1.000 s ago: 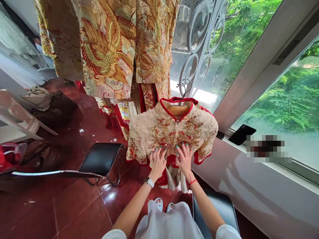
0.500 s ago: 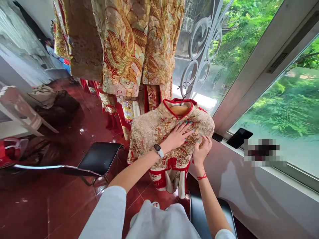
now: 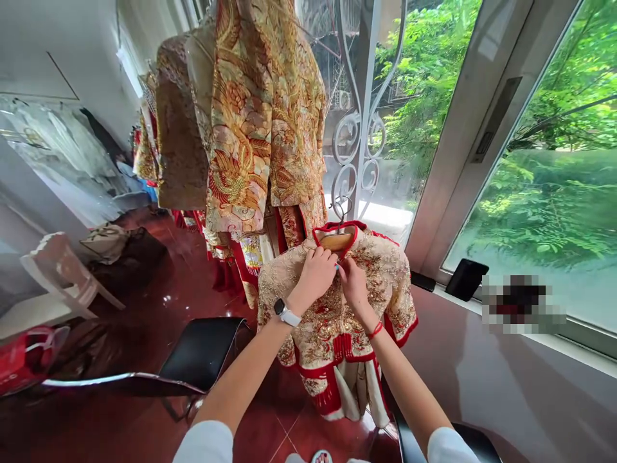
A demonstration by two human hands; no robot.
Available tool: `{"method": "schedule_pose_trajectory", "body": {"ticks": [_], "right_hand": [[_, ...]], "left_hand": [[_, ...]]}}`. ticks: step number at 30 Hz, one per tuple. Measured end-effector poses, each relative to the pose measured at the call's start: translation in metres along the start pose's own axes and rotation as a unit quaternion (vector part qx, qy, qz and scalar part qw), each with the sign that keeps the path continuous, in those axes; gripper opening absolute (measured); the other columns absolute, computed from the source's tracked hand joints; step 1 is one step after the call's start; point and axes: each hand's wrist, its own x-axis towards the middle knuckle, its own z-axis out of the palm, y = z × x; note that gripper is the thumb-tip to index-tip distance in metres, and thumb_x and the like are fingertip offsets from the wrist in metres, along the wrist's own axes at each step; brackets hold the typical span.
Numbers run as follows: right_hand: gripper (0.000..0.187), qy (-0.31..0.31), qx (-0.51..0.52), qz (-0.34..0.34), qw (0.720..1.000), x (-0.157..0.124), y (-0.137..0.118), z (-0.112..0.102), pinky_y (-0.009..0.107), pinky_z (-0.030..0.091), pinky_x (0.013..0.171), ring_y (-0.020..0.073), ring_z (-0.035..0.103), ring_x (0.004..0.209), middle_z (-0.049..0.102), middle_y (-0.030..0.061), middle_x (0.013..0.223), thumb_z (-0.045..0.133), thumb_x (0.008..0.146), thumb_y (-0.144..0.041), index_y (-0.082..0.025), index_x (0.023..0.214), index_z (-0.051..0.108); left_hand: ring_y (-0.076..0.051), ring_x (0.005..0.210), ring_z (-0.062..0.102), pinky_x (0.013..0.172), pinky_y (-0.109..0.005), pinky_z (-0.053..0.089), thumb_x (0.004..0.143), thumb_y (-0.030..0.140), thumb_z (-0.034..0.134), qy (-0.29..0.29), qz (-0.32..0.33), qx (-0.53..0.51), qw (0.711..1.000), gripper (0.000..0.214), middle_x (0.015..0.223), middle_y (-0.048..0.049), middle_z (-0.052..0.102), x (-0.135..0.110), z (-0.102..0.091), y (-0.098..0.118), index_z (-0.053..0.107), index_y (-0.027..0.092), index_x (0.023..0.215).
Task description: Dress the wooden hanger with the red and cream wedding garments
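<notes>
Working from the head view, our only one. Jacket (image 3: 332, 318), beaded and red-trimmed, hangs upright on a hanger (image 3: 336, 242) by the window; hook rises next to the scrolled grille (image 3: 365, 109), exact support unclear to us.

Our left hand (image 3: 313, 273), watch (image 3: 290, 317) on its wrist, lies over the upper front, just below the collar (image 3: 355, 238). Our right hand (image 3: 354, 288), red bracelet (image 3: 375, 330) on its wrist, is beside it, fingertips near the left's. Grip: fingers bent on both; whether they pinch cloth we cannot tell, backs of hands hiding it.

Risks, by our judgement: a hard downward tug could slip the shoulders off the hanger or unseat the hook. Nails or bracelet could snag the beadwork and pull threads. A sideways swing could brush the gold jackets (image 3: 241, 161) behind. A careless right elbow might reach the phone (image 3: 467, 279) on the sill (image 3: 598, 368).
</notes>
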Motion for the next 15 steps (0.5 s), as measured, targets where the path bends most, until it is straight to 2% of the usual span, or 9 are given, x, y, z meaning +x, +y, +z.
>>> {"method": "schedule_pose_trajectory", "body": {"ticks": [3, 6, 9, 11, 15], "right_hand": [[0.037, -0.007, 0.006, -0.004, 1.0, -0.006, 0.002, -0.009, 0.031, 0.039, 0.064, 0.0191, 0.052, 0.064, 0.067, 0.0089, 0.076, 0.046, 0.094, -0.052, -0.021, 0.077, 0.055], [0.047, -0.04, 0.084, 0.028, 0.995, -0.012, 0.001, -0.018, 0.029, 0.036, 0.058, 0.0161, 0.046, 0.056, 0.061, 0.004, 0.062, 0.051, 0.089, -0.062, -0.021, 0.066, 0.055], [0.051, -0.085, 0.23, 0.096, 0.965, -0.016, 0.0, -0.021, 0.028, 0.035, 0.051, 0.0135, 0.044, 0.052, 0.055, 0.0001, 0.056, 0.062, 0.079, -0.068, -0.019, 0.065, 0.06], [0.051, -0.088, 0.301, 0.146, 0.938, -0.019, -0.002, -0.019, 0.027, 0.036, 0.048, 0.0124, 0.044, 0.051, 0.056, -0.0006, 0.057, 0.069, 0.071, -0.069, -0.018, 0.067, 0.063], [0.05, -0.072, 0.34, 0.201, 0.916, -0.026, -0.006, -0.016, 0.026, 0.035, 0.044, 0.0104, 0.043, 0.049, 0.058, -0.0004, 0.06, 0.075, 0.066, -0.066, -0.018, 0.068, 0.064]], "left_hand": [[-0.028, 0.103, 0.057, 0.089, -0.043, 0.042, 0.098, 0.021, 0.051, -0.017, -0.014, -0.056, 0.998, 0.02, 0.101, -0.0099, 0.069, -0.001, -0.001, 0.002, 0.069, 0.016, 0.104], [-0.027, 0.102, 0.056, 0.092, -0.045, 0.04, 0.099, 0.022, 0.049, -0.014, -0.021, -0.111, 0.994, 0.023, 0.1, -0.0083, 0.069, -0.004, -0.003, 0.001, 0.071, 0.019, 0.105], [-0.027, 0.102, 0.055, 0.095, -0.047, 0.039, 0.1, 0.024, 0.048, 0.006, -0.035, -0.153, 0.988, 0.025, 0.097, -0.0073, 0.068, -0.008, -0.003, 0.0, 0.072, 0.021, 0.105], [-0.027, 0.103, 0.054, 0.096, -0.047, 0.038, 0.1, 0.025, 0.048, 0.016, -0.047, -0.169, 0.984, 0.026, 0.097, -0.0072, 0.067, -0.011, -0.001, 0.001, 0.073, 0.021, 0.105], [-0.028, 0.105, 0.053, 0.098, -0.047, 0.037, 0.101, 0.024, 0.045, 0.024, -0.071, -0.173, 0.982, 0.028, 0.098, -0.0074, 0.066, -0.014, 0.001, 0.005, 0.073, 0.021, 0.103]]}}
